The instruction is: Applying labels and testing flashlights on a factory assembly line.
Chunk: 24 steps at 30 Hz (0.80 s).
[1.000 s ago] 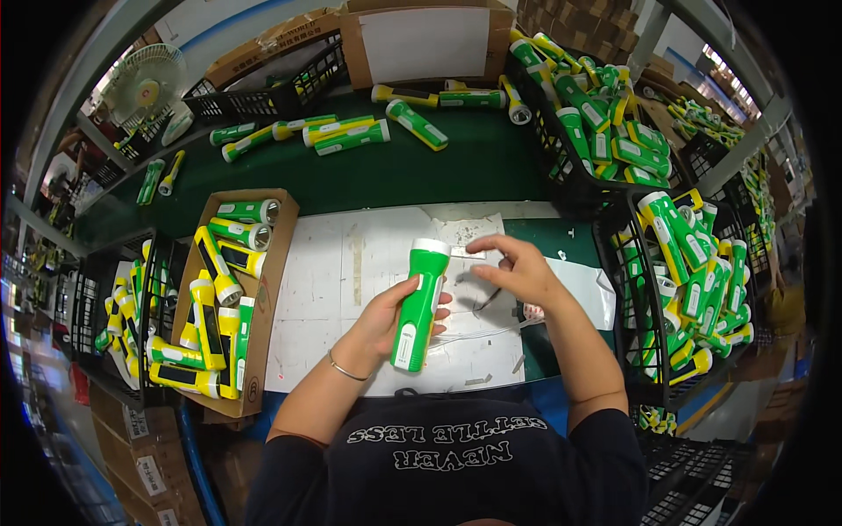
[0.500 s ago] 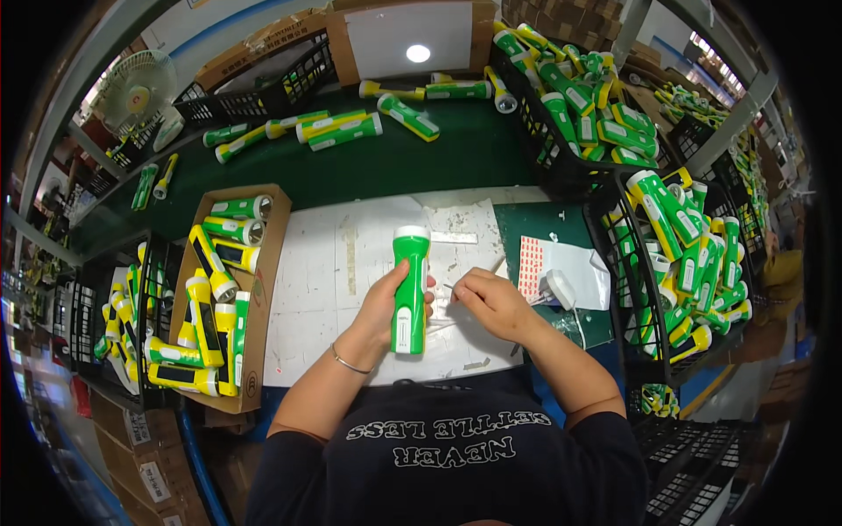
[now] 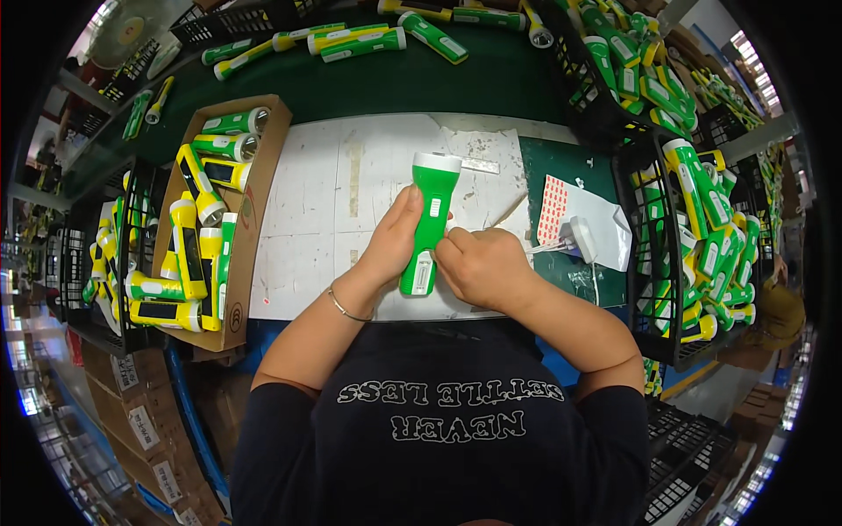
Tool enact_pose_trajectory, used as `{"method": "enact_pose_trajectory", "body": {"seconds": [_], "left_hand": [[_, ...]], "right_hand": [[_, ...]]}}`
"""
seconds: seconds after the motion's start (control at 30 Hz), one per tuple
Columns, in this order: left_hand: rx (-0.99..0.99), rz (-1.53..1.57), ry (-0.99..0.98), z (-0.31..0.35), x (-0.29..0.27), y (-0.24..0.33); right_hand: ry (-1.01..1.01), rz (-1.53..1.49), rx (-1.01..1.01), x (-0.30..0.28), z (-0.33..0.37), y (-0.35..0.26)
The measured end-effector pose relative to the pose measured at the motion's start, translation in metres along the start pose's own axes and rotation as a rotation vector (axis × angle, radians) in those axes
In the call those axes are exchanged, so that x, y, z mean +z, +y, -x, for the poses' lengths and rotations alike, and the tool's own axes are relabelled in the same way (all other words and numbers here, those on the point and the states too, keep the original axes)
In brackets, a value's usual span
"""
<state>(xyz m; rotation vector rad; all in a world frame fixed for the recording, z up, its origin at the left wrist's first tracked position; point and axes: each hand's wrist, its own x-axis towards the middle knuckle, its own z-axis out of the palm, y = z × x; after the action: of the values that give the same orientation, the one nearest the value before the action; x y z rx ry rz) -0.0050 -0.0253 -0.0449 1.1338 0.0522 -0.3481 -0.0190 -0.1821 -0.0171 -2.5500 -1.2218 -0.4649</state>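
A green flashlight (image 3: 430,219) with a white head stands nearly upright in the picture, head away from me. My left hand (image 3: 392,238) is wrapped round its left side, thumb along the body. Against the lower right side of the flashlight, my right hand (image 3: 484,267) is closed with its fingers pinched together. Whatever those fingers hold is hidden. Right of that hand lies a white plug-in adapter (image 3: 579,238) with a white cord, on a white sheet with red marks (image 3: 554,210). Under my hands is a white, worn work surface (image 3: 307,202).
To the left, an open cardboard box (image 3: 279,131) holds several green and yellow flashlights, with a black crate (image 3: 66,289) beyond it. More flashlights (image 3: 360,42) lie along the dark green bench (image 3: 351,88). Full black crates (image 3: 671,307) stand at the right.
My right hand has moved in from the right and now meets the flashlight's side. The flashlight has turned slightly, showing a white switch. The view has tilted down toward me.
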Motion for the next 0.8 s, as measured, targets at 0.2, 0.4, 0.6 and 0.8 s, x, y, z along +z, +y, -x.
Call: {"method": "enact_pose_trajectory", "body": {"seconds": [0.2, 0.4, 0.6, 0.8], "left_hand": [[0.000, 0.063, 0.041, -0.005, -0.014, 0.003], [-0.015, 0.175, -0.015, -0.004, -0.010, 0.006], [-0.002, -0.059, 0.020, 0.002, -0.006, 0.009], [-0.012, -0.351, -0.091, 0.010, -0.018, 0.006]], "right_hand": [[-0.123, -0.398, -0.247, -0.004, 0.029, -0.022], [0.140, -0.592, 0.310, 0.005, 0.008, -0.018], [0.076, -0.870, 0.597, 0.023, 0.006, 0.011], [0.110, -1.071, 0.688, -0.002, -0.004, 0.049]]}}
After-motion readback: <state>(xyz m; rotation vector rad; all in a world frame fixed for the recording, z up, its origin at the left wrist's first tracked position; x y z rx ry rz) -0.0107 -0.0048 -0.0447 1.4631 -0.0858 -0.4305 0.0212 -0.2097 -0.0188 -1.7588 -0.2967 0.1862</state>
